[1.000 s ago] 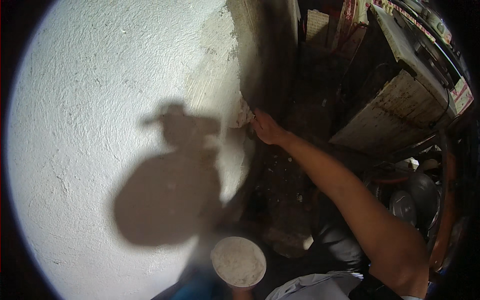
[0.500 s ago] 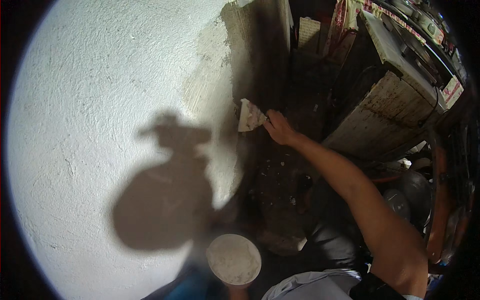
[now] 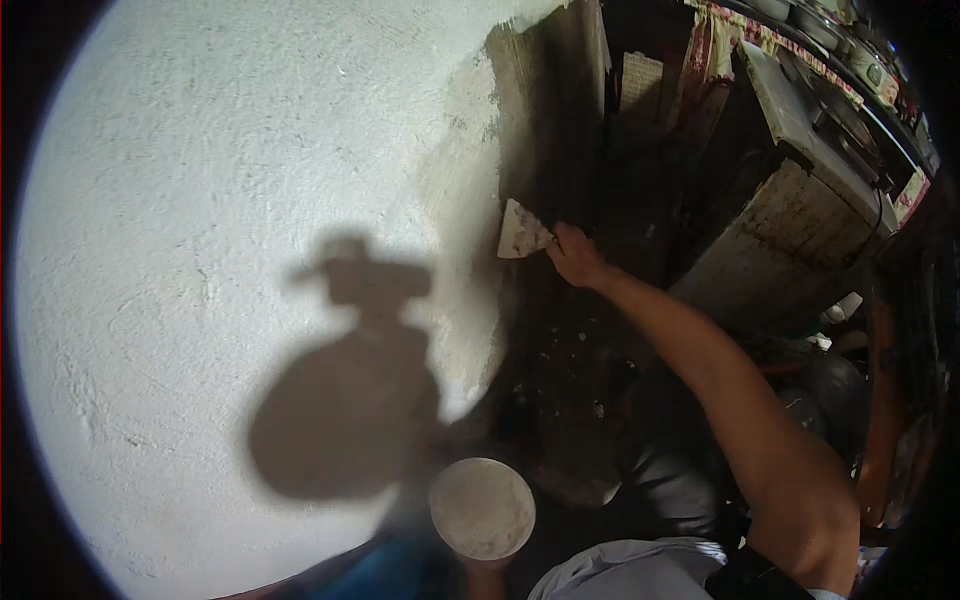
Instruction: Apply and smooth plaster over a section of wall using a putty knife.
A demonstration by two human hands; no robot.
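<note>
Since a second ago, the right hand (image 3: 577, 257) has drawn slightly away from the white wall (image 3: 200, 250), fingers closed on a flat scraper (image 3: 524, 231), its smeared blade by the wall's grey strip (image 3: 520, 110), though I can't tell whether they touch. Near the wall's lower end, a round container (image 3: 481, 461) of pale paste (image 3: 484, 510) mostly hides the left hand (image 3: 486, 582), so I can't tell its grip.

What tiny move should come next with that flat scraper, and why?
Perhaps the right grip should ease the scraper left onto the grey strip: pale paste lies on it, and that strip seems to lack the white coat beside it.
</note>
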